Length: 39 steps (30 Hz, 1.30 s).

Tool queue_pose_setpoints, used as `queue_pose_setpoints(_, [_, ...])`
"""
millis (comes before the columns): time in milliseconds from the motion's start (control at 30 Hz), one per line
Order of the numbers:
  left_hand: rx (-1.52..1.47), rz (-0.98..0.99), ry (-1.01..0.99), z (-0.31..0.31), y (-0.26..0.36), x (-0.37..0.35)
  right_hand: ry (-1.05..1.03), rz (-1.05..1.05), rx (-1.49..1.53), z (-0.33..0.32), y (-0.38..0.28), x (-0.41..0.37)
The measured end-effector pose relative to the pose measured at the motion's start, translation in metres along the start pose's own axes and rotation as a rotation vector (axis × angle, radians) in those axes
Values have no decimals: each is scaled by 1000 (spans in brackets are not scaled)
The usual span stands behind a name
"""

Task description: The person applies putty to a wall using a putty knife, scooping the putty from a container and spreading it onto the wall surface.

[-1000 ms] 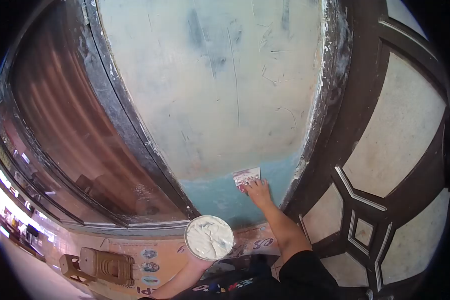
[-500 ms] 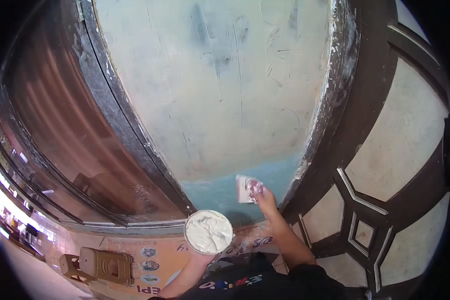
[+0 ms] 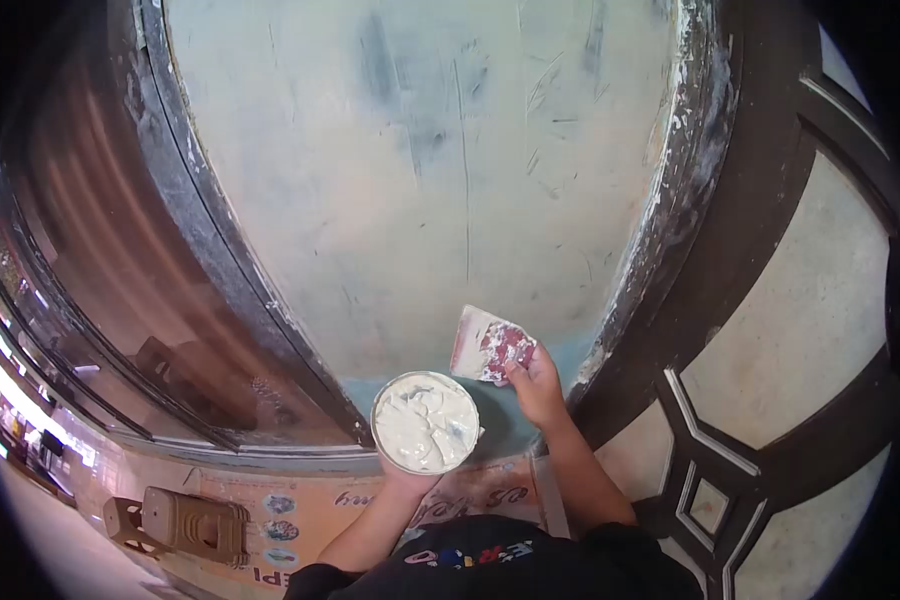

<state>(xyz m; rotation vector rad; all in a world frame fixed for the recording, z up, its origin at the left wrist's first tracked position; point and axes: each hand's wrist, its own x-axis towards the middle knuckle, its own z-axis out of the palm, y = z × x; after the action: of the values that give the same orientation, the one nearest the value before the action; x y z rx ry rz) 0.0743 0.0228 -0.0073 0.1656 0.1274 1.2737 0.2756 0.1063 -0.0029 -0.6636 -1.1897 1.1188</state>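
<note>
A pale wall panel (image 3: pixel 420 250) is marked by dark scratches (image 3: pixel 465 190); its lowest strip (image 3: pixel 510 425) is coloured blue-green. It is flanked by a brown door (image 3: pixel 810 445) with pale insets (image 3: pixel 790 310) on the right and a curtained window (image 3: pixel 190 330) on the left. An orange banner (image 3: pixel 320 515) is spread on the floor (image 3: pixel 95 480), near brown stools (image 3: pixel 205 525). A tub (image 3: pixel 375 432) of white paste (image 3: pixel 420 430) is held from below by the left grip (image 3: pixel 410 482). Beside it, a smeared scraper (image 3: pixel 490 348) is grasped by the right grip (image 3: pixel 538 388), before the wall panel.

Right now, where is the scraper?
In the head view, the scraper is in the right hand, just right of and below centre, up and right of the tub the left hand supports.
</note>
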Motion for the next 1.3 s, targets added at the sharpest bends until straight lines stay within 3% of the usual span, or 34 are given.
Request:
queue_pose_setpoints(167, [5,0,-54,6,-10,18,-88,-19,-285,-23,-6,10])
queue_pose_setpoints(233, [-63,25,-27,8,-13,21,-276,27,-561,-27,-27,11])
queue_pose_setpoints(300, [-77,56,-55,8,-16,27,-341,-27,-557,-24,-43,20])
queue_pose_setpoints(367, [23,84,-129,17,-20,27,-330,-367,-772,-23,-53,34])
queue_pose_setpoints(400, [2,76,-123,18,-21,28,-353,-209,-690,-18,-81,41])
queue_pose_setpoints(467, [16,91,-108,21,-25,28,-254,-323,-780,-5,-145,63])
queue_pose_setpoints(533, [28,84,-74,22,-29,29,-99,-744,-893,1,-194,99])
queue_pose_setpoints(633, [-61,84,-65,14,-40,30,159,-1180,-948,26,-291,145])
queue_pose_setpoints(667, [-71,85,-74,3,-42,33,270,-1428,-1000,34,-320,171])
queue_pose_setpoints(767, [-137,81,-157,-1,-45,32,463,-1705,-1117,59,-405,225])
queue_pose_setpoints(933, [-41,134,-120,1,-46,31,529,-1466,-1356,89,-464,267])
queue_pose_setpoints(1067, [69,182,-31,-12,-44,37,456,-1436,-1640,87,-454,288])
queue_pose_setpoints(1300, [-69,62,-71,-19,-36,29,286,-1347,-1605,63,-406,253])
